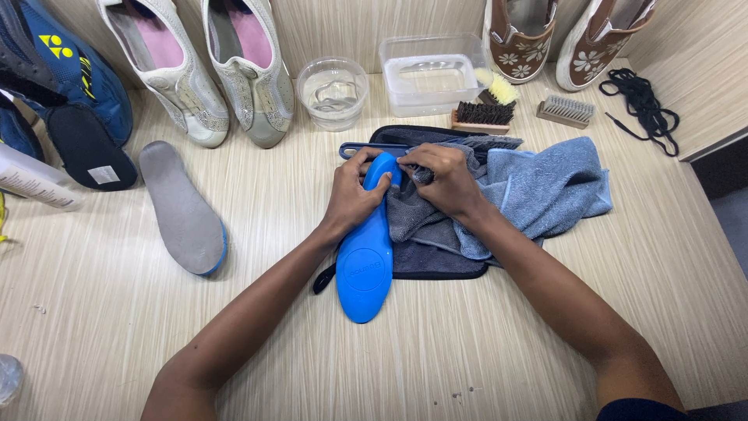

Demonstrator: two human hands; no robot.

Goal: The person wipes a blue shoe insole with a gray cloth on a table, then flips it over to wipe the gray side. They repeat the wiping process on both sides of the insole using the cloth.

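Observation:
A bright blue insole (365,261) lies underside up in the middle of the table, heel toward me. My left hand (352,195) grips its toe end. My right hand (444,178) presses a bunched part of the blue-grey towel (545,187) against that toe end. The towel spreads to the right, partly over a dark mat (436,269).
A grey insole (183,206) lies at the left. Blue sports shoes (66,86), grey slip-ons (226,66) and brown flowered shoes (545,35) line the back. A round bowl (333,92), a clear tub (428,72), brushes (485,115) and black laces (643,101) stand behind the towel.

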